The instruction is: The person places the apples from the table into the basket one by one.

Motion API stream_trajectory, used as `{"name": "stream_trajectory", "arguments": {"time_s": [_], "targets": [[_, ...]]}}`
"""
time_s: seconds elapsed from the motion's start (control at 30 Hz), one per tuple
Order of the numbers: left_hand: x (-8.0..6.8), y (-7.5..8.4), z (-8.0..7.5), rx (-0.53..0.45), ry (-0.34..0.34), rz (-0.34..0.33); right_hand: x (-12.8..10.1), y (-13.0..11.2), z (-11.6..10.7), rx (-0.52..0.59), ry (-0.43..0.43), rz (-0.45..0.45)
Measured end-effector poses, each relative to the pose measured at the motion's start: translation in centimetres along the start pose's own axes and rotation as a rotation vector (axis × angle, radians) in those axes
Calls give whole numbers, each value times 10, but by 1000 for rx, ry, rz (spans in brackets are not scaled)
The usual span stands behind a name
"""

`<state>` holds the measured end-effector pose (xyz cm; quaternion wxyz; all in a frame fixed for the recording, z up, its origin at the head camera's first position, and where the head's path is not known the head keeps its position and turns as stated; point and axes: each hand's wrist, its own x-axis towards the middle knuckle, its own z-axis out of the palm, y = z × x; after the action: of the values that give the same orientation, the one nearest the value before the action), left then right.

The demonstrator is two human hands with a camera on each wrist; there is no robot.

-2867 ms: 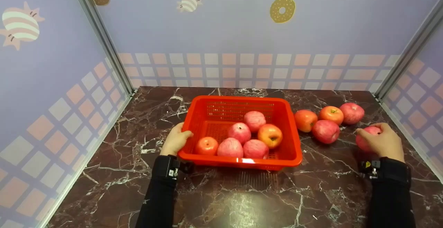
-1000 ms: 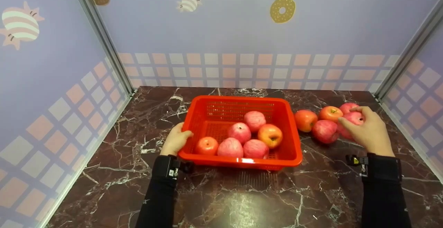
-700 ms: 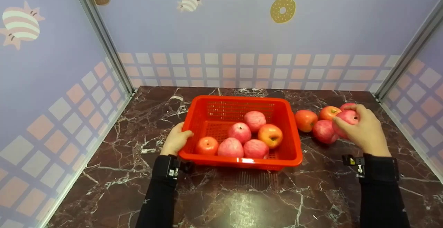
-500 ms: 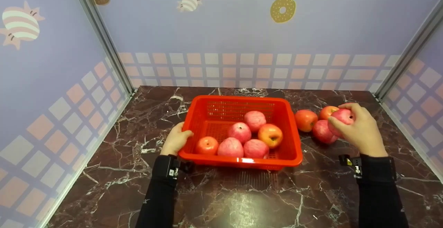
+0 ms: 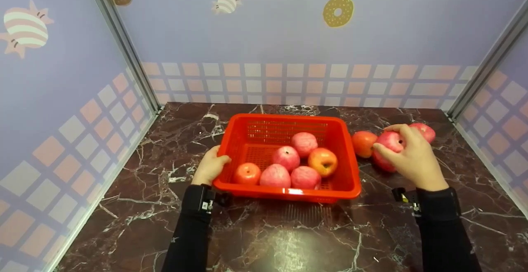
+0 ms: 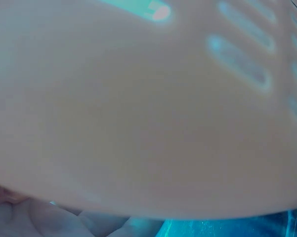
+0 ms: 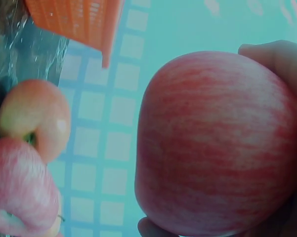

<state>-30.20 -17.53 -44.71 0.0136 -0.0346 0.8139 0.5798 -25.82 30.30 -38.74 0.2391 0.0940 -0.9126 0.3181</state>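
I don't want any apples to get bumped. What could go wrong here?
1. The right hand carries an apple low over the loose apples; it might knock one rolling.
2. The basket already holds six apples, so a dropped one would likely hit them.
3. Only the left hand steadies the basket; a hard landing could shift it.

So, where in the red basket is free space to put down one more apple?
The red plastic mesh basket is bare in its far-left part, between the back wall and the six apples. The front and right are crowded. The right hand holds a pink-red apple; the left hand grips the left rim.
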Motion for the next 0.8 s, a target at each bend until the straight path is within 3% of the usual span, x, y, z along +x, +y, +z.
{"name": "stream_trajectory", "arguments": {"time_s": [0.27,0.8], "targets": [[-1,0,0,-2,1,7,-6,-20,13,10,28,-119],[-1,0,0,4,0,6,-17,-50,46,42,-46,-254]]}}
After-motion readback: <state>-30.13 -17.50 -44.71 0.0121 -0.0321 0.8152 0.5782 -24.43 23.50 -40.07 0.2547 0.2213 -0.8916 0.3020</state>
